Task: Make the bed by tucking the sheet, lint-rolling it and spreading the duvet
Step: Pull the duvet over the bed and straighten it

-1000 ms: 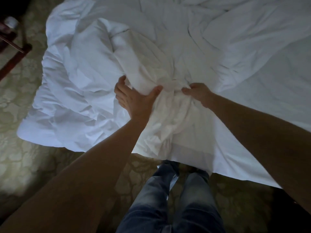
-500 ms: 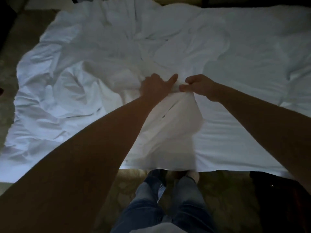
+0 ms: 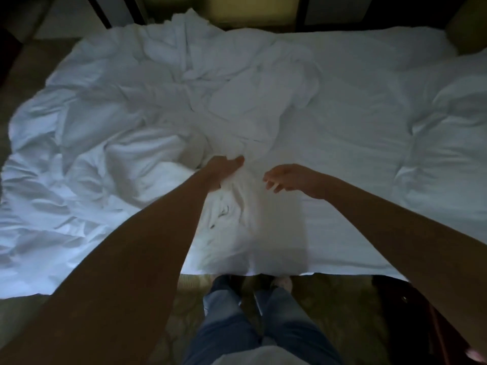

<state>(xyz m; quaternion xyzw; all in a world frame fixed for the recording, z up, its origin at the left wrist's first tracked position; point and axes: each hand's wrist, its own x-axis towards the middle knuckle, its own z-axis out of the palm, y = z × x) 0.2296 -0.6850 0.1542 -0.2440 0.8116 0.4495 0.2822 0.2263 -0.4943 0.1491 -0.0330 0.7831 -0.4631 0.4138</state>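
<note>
Across the bed (image 3: 355,75), the white duvet (image 3: 110,159) lies crumpled, bunched toward the left half and hanging over the near edge above the patterned carpet (image 3: 329,306). Left hand (image 3: 224,171) grips a raised fold of duvet at centre. Right hand (image 3: 292,179) hovers just beside it, fingers (image 3: 271,177) spread, holding nothing

White duvet (image 3: 110,159) crumpled on bed's left; sheet (image 3: 355,143) flat on right.
</note>
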